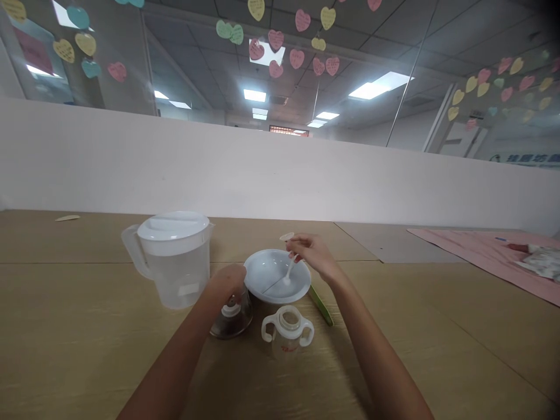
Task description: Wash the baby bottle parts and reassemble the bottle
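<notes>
My right hand (311, 254) pinches a small white spoon (289, 269) whose tip rests inside a white divided bowl (262, 274) at the middle of the wooden table. My left hand (226, 284) is closed over the top of a clear glass jar (231, 319) with something dark in it, just left of the bowl. A handled baby bottle (287, 335) without a lid stands in front of the bowl, between my forearms. A clear plastic pitcher (172, 259) with a white lid stands to the left of the jar.
A green flat stick (321, 306) lies right of the baby bottle. A pink cloth (490, 254) with a small packet (540, 259) on it covers the far right. A white partition wall (280, 169) runs behind the table.
</notes>
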`<state>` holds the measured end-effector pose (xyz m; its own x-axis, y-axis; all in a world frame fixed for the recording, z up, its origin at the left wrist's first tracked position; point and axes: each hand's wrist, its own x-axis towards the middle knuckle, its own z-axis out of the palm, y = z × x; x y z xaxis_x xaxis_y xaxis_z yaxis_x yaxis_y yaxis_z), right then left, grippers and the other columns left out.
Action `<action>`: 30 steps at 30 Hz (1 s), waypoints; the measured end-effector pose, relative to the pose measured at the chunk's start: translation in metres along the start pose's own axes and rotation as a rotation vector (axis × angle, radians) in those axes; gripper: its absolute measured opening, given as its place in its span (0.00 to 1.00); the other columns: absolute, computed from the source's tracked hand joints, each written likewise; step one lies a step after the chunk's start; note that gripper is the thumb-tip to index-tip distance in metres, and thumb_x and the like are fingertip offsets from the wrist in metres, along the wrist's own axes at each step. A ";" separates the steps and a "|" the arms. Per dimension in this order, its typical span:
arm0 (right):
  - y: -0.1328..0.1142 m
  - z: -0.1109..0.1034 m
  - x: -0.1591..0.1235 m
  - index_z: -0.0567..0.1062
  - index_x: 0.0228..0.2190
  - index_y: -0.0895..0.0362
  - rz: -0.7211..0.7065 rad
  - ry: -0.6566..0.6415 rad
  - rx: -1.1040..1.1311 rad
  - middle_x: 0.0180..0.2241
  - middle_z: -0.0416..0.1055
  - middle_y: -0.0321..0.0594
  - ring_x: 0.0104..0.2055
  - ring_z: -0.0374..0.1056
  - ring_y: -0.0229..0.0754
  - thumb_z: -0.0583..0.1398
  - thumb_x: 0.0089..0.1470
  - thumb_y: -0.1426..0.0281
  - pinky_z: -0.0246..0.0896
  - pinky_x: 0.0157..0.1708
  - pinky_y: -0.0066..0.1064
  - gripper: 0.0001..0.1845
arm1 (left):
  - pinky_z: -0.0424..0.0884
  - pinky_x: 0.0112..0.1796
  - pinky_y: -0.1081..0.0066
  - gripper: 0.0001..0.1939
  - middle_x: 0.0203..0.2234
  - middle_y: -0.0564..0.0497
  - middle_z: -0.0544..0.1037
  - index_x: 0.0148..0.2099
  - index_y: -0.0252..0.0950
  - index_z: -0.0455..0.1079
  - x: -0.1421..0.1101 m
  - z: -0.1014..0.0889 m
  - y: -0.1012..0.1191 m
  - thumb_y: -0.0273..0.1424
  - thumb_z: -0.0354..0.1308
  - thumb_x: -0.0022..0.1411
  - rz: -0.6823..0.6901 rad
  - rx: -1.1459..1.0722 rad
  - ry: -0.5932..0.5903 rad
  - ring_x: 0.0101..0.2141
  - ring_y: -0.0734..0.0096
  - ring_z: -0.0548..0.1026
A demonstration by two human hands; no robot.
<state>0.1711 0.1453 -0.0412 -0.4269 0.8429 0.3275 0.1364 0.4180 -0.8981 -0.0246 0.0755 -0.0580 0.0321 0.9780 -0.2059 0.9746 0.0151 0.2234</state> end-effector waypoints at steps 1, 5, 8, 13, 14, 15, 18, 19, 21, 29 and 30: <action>-0.010 -0.003 -0.005 0.73 0.29 0.61 -0.014 -0.008 0.026 0.25 0.69 0.39 0.24 0.65 0.35 0.59 0.43 0.65 0.62 0.23 0.26 0.12 | 0.65 0.24 0.74 0.09 0.14 0.52 0.73 0.23 0.34 0.71 -0.001 -0.001 0.001 0.22 0.61 0.32 -0.008 0.012 -0.002 0.21 0.67 0.71; -0.036 -0.012 -0.025 0.74 0.26 0.60 -0.063 -0.073 -0.103 0.22 0.69 0.38 0.24 0.65 0.35 0.59 0.44 0.64 0.61 0.22 0.26 0.11 | 0.62 0.23 0.76 0.14 0.21 0.52 0.76 0.25 0.35 0.70 -0.009 -0.009 0.004 0.17 0.57 0.30 -0.029 0.057 -0.003 0.24 0.69 0.71; -0.041 -0.015 -0.034 0.74 0.27 0.59 -0.058 -0.193 -0.171 0.24 0.70 0.38 0.25 0.66 0.36 0.59 0.45 0.64 0.61 0.23 0.26 0.11 | 0.59 0.21 0.76 0.14 0.22 0.52 0.75 0.24 0.35 0.70 -0.016 -0.019 0.000 0.16 0.53 0.31 -0.032 0.070 0.016 0.24 0.70 0.70; -0.044 -0.010 -0.039 0.74 0.30 0.60 0.018 -0.423 -0.132 0.22 0.71 0.38 0.24 0.67 0.36 0.60 0.45 0.61 0.63 0.24 0.27 0.14 | 0.56 0.21 0.75 0.11 0.21 0.53 0.74 0.25 0.35 0.70 -0.031 -0.036 -0.006 0.21 0.51 0.36 -0.017 0.032 0.069 0.23 0.71 0.68; -0.045 -0.008 -0.040 0.74 0.30 0.60 0.032 -0.449 -0.121 0.22 0.71 0.38 0.24 0.67 0.36 0.60 0.44 0.61 0.64 0.25 0.27 0.15 | 0.56 0.22 0.75 0.11 0.21 0.53 0.74 0.26 0.36 0.71 -0.035 -0.039 -0.005 0.22 0.50 0.37 0.000 0.005 0.074 0.23 0.72 0.67; -0.045 -0.007 -0.040 0.74 0.31 0.60 0.043 -0.465 -0.108 0.23 0.71 0.38 0.24 0.67 0.36 0.61 0.44 0.60 0.64 0.25 0.28 0.15 | 0.56 0.22 0.75 0.12 0.20 0.53 0.74 0.27 0.36 0.71 -0.039 -0.042 -0.003 0.23 0.50 0.39 0.015 -0.023 0.078 0.23 0.72 0.67; -0.047 -0.007 -0.041 0.75 0.30 0.59 0.052 -0.470 -0.068 0.23 0.71 0.38 0.25 0.67 0.37 0.61 0.43 0.60 0.65 0.27 0.29 0.15 | 0.55 0.22 0.75 0.12 0.20 0.53 0.74 0.30 0.37 0.71 -0.049 -0.049 0.003 0.26 0.48 0.44 0.043 -0.082 0.119 0.22 0.72 0.67; -0.047 -0.007 -0.041 0.75 0.30 0.59 0.047 -0.459 -0.056 0.23 0.71 0.38 0.26 0.68 0.37 0.61 0.43 0.60 0.66 0.27 0.29 0.15 | 0.56 0.22 0.75 0.12 0.21 0.53 0.74 0.31 0.37 0.71 -0.053 -0.051 0.005 0.26 0.48 0.46 0.048 -0.094 0.141 0.23 0.72 0.67; -0.048 -0.008 -0.042 0.75 0.30 0.59 0.038 -0.430 -0.038 0.24 0.72 0.38 0.26 0.68 0.37 0.61 0.43 0.60 0.66 0.27 0.29 0.15 | 0.57 0.23 0.75 0.12 0.23 0.53 0.74 0.33 0.37 0.71 -0.058 -0.053 0.008 0.28 0.47 0.48 0.060 -0.107 0.178 0.24 0.72 0.68; -0.046 -0.004 -0.042 0.75 0.31 0.59 0.060 -0.539 -0.063 0.25 0.72 0.38 0.29 0.68 0.38 0.60 0.45 0.64 0.66 0.28 0.28 0.12 | 0.57 0.23 0.76 0.12 0.25 0.53 0.74 0.28 0.36 0.68 -0.069 -0.059 0.014 0.34 0.46 0.54 0.115 -0.086 0.281 0.25 0.73 0.68; -0.045 -0.003 -0.042 0.75 0.31 0.58 0.060 -0.557 -0.073 0.26 0.72 0.38 0.30 0.68 0.38 0.59 0.45 0.65 0.66 0.28 0.28 0.12 | 0.57 0.23 0.76 0.12 0.24 0.53 0.74 0.28 0.36 0.68 -0.070 -0.060 0.015 0.33 0.45 0.55 0.136 -0.082 0.287 0.25 0.74 0.67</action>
<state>0.1860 0.0922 -0.0135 -0.8215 0.5676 0.0545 0.2278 0.4143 -0.8812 -0.0254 0.0195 0.0169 0.0859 0.9907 0.1058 0.9440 -0.1149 0.3092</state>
